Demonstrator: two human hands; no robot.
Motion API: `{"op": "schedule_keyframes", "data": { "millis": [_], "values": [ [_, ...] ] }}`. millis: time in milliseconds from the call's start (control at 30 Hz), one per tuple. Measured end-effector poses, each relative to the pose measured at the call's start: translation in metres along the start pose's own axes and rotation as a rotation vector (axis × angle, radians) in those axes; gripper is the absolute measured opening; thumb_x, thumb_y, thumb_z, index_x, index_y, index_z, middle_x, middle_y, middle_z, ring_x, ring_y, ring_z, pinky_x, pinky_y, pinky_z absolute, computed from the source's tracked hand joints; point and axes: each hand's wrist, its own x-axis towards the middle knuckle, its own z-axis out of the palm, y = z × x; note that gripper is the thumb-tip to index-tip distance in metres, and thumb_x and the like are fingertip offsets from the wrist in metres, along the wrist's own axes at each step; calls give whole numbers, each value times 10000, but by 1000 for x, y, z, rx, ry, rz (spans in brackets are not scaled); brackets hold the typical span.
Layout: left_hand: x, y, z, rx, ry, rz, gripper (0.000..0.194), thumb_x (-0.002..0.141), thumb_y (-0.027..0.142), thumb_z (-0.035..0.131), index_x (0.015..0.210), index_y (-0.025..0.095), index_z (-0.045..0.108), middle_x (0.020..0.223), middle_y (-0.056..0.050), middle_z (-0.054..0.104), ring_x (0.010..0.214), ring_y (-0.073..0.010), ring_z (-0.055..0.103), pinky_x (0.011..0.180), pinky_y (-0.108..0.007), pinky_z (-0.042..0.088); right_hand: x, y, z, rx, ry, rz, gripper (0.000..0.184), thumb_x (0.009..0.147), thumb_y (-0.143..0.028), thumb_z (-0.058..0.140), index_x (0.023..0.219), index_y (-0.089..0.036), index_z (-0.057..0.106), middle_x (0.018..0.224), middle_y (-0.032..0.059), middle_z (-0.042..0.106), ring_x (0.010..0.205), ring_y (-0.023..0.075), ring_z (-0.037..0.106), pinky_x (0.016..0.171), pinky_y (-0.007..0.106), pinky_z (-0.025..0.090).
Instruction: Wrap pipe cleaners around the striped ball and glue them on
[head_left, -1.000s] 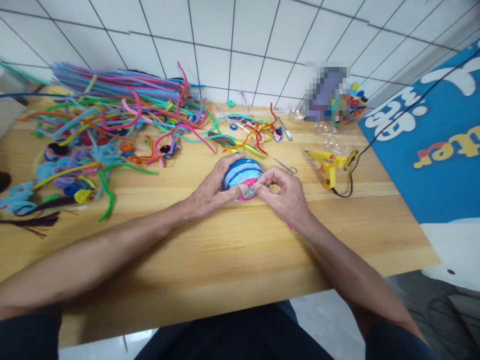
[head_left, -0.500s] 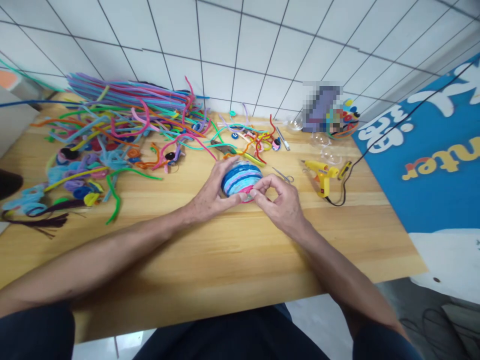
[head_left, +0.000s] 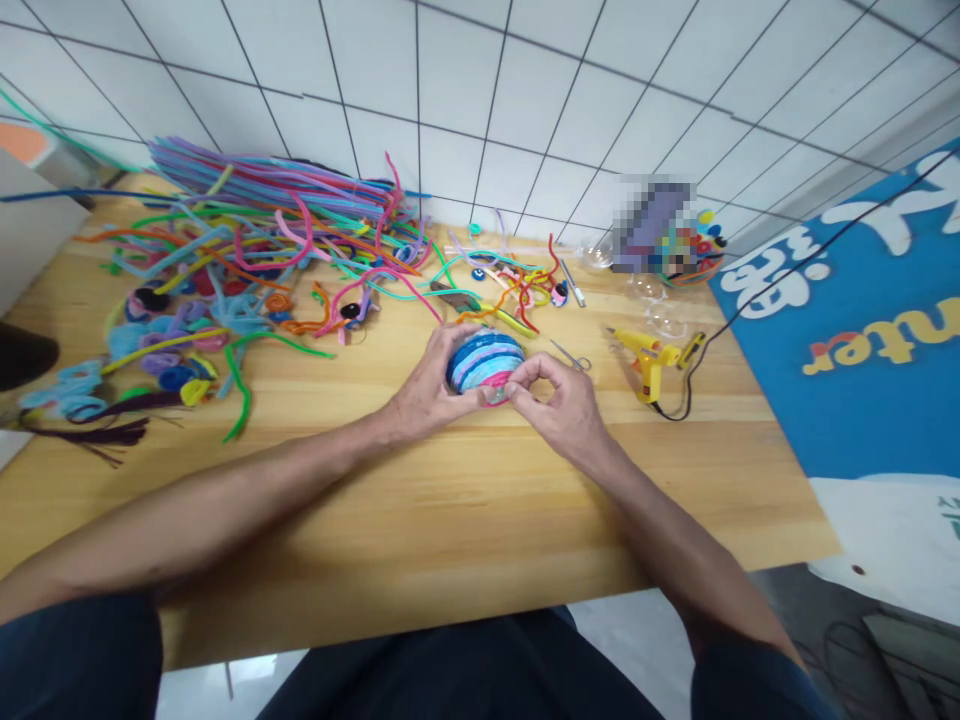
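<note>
A ball wrapped in blue, light-blue and lilac fuzzy stripes (head_left: 484, 362) sits in my left hand (head_left: 435, 385), whose fingers curl round its far left side while the thumb presses on the near side. Pink pipe cleaner (head_left: 495, 379) lies on the ball's near right face, beside a small pale patch. My right hand (head_left: 559, 400) pinches thumb and forefinger together at that pink strand, touching the ball; the other fingers are curled in. The fingertips hide most of what is pinched.
Loose pipe cleaners (head_left: 247, 250) crowd the table's left and back. Pliers (head_left: 480, 305) and small scissors (head_left: 574, 355) lie behind the ball. A yellow glue gun (head_left: 645, 365) with a black cord stands to the right, near clear plastic domes (head_left: 664, 320).
The view has shifted somewhat. My left hand still holds the ball, with its pale patch now more covered; my right hand keeps pinching at the pink strand.
</note>
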Motion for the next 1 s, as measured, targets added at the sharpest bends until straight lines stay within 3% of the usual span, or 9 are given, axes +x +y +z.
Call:
{"op": "schedule_keyframes", "data": {
  "millis": [600,1000],
  "values": [
    [-2,6,-1,-40,-31,-4,806,1011,663,869,1606,284,481,1621,-172,604,1552,-363,647,1324,-602,565,-4,3,2,25,15,52,134,900,-272,816,826,-279,704,791,-11,790,738,195,734,769,336,614],
    [0,-3,-1,-15,-37,65,791,1025,642,861,1625,283,493,1601,-167,601,1545,-371,634,1327,-594,547,-4,12,4,27,39,-39,134,943,-272,805,846,-260,713,815,-11,807,762,188,741,795,338,603]
  ]
}}
